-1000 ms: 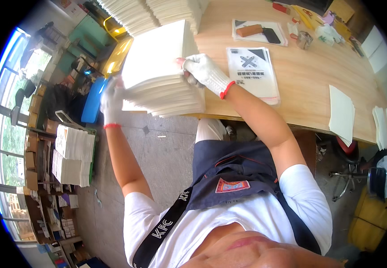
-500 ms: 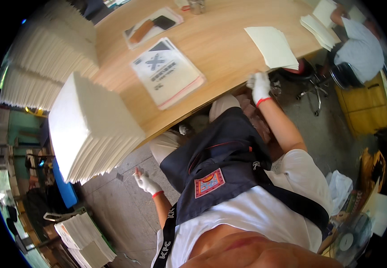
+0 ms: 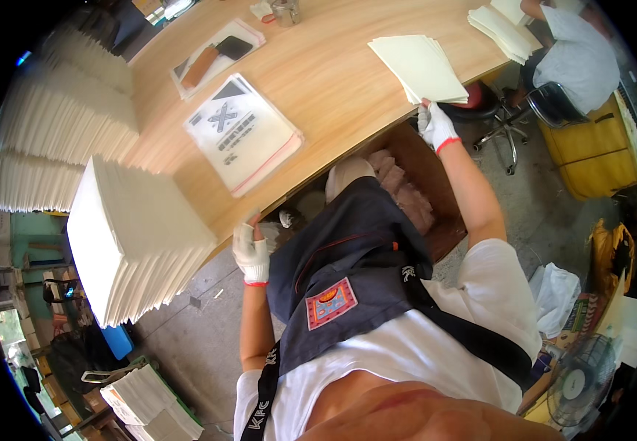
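Observation:
A fanned stack of cream paper sheets [image 3: 419,67] lies at the table's near edge on the right. My right hand [image 3: 436,126], in a white knit glove with red cuff and bare fingertips, pinches the sheets' near corner. My left hand [image 3: 251,251], gloved alike, is raised at the table edge beside a tall stack of folded white paper [image 3: 138,228]. Its thumb and fingers are apart, and I see nothing in them. Between the hands, farther in, lies a pile of printed sheets in clear plastic [image 3: 243,136].
A brown tool and a black phone-like object [image 3: 235,48] lie on another printed sheet. More tall paper stacks [image 3: 69,110] stand at the left. Below the table is a brown bin [image 3: 440,195] with pinkish scraps. A co-worker [image 3: 576,55] sits at the far right. A fan [image 3: 576,378] stands lower right.
My left hand has risen from low over the floor to the table edge. My right hand has moved onto the cream sheets' corner, and the sheets are more fanned.

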A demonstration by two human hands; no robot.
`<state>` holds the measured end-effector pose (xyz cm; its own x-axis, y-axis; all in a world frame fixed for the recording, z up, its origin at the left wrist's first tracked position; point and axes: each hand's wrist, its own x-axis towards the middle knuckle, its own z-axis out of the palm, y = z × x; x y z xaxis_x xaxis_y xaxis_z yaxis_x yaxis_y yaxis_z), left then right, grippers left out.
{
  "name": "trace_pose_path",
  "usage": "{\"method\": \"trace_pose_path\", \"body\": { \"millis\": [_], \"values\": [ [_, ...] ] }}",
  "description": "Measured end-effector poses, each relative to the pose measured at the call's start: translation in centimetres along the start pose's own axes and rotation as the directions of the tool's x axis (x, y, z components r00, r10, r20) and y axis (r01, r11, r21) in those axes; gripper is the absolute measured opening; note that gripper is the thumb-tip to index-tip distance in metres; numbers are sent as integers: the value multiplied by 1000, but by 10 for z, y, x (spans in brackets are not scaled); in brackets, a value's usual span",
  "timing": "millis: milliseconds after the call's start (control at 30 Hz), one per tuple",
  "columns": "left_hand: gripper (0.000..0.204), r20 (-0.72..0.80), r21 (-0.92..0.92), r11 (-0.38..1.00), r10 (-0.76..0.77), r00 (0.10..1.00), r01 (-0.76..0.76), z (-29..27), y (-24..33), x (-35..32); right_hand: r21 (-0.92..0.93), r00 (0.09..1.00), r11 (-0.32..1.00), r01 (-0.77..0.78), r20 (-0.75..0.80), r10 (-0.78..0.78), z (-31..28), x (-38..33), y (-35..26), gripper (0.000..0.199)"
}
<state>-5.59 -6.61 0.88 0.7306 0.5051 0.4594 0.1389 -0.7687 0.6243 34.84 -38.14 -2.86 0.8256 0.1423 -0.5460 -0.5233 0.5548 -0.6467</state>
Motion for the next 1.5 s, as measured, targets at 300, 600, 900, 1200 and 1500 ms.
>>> {"method": "trace_pose_path", "body": {
  "millis": [300, 600, 900, 1200, 1500],
  "values": [
    [21, 174, 229, 950, 174, 969, -212, 12, 17, 108, -33, 959, 998, -58, 276, 65, -81, -5, 16, 17],
    [24, 475, 564, 816, -196, 858, -126, 22, -15, 144, 5, 914, 966, 259, 320, -247, -22, -72, 9, 33],
    [25, 283, 422, 907, -148, 948, 16, 23, -52, 132, -380, 757, 881, -282, 476, 448, 36, -180, 86, 38],
    [31, 173, 12, 980, -198, 965, 199, 4, -39, 130, -76, 832, 937, -342, 440, 339, 35, -190, 141, 36],
    [34, 187, -15, 996, -82, 979, 87, 5, -9, 113, -84, 787, 929, -360, 507, 351, 33, -198, 157, 29]
  ]
}}
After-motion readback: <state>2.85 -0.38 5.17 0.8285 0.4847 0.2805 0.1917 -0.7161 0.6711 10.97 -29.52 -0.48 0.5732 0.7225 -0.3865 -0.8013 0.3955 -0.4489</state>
